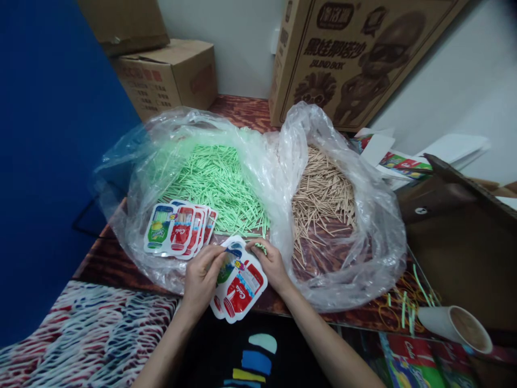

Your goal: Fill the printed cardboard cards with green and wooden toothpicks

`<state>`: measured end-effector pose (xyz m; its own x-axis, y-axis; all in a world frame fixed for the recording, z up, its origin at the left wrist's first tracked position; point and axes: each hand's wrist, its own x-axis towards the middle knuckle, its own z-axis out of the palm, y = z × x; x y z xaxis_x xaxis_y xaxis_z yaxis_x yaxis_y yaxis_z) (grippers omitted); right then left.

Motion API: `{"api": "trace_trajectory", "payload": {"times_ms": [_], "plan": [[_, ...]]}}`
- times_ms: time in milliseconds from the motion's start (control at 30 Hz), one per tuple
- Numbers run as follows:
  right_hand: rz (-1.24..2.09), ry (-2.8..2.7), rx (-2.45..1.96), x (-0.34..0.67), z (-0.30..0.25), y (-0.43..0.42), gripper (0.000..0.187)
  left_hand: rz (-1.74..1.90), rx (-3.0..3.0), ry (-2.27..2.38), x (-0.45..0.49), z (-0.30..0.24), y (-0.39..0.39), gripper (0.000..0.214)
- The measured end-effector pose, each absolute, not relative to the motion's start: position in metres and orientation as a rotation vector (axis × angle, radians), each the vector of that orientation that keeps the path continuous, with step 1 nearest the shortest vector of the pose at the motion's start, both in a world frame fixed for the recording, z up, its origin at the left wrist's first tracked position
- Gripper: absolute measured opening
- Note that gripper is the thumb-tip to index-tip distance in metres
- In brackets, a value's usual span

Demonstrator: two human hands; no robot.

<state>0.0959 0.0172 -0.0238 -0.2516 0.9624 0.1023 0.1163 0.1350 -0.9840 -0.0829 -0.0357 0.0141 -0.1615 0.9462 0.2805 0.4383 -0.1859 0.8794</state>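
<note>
My left hand (202, 277) is closed on a small stack of printed pouches (241, 285), red and green drink-bottle shapes, at the table's near edge. My right hand (271, 264) rests on the same stack and pinches a few green sticks (261, 248) between its fingertips. Just beyond, a fan of similar pouches (180, 229) lies on the clear plastic bag (133, 178) of green sticks (214, 183). A second clear bag (379, 226) to the right holds plain wooden sticks (323, 199).
Cardboard boxes (173, 75) stand at the back left and a large printed box (347, 54) at the back right. A brown box flap (456, 226), papers (404, 161), a tipped paper cup (456, 326) and loose green sticks (407, 307) lie to the right. A blue wall (40, 161) is left.
</note>
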Motion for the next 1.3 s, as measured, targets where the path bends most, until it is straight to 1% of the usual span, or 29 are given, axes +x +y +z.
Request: {"api": "trace_trajectory", "payload": {"times_ms": [433, 500, 567, 700, 800, 900, 1000, 1167, 1300], "plan": [[1.273, -1.501, -1.103, 0.095, -0.024, 0.016, 0.015, 1.314, 1.629, 1.579, -0.081, 0.013, -0.038, 0.014], [1.361, -1.39, -1.094, 0.096, -0.022, 0.018, 0.015, 1.328, 1.629, 1.575, -0.081, 0.014, -0.037, 0.013], [1.499, -1.138, -1.04, 0.099, -0.014, 0.025, 0.014, 1.336, 1.622, 1.566, -0.079, 0.015, -0.037, 0.012], [1.728, -0.596, -0.812, 0.105, 0.023, 0.044, 0.009, 1.355, 1.581, 1.54, -0.071, 0.018, -0.032, 0.013], [1.932, -0.426, -0.696, 0.103, 0.05, 0.051, 0.005, 1.334, 1.545, 1.5, -0.062, 0.02, -0.029, 0.013], [2.1, -0.314, -0.664, 0.099, 0.06, 0.047, 0.004, 1.328, 1.463, 1.474, -0.053, 0.022, -0.027, 0.014], [2.143, -0.336, -0.732, 0.099, 0.057, 0.04, 0.004, 1.329, 1.346, 1.446, -0.045, 0.022, -0.026, 0.015], [2.045, -0.634, -0.863, 0.109, 0.057, 0.035, 0.013, 1.277, 1.232, 1.402, -0.038, 0.025, -0.025, 0.016], [2.146, -0.941, -0.947, 0.116, 0.068, 0.032, 0.023, 1.293, 1.166, 1.359, -0.032, 0.029, -0.023, 0.015]]}}
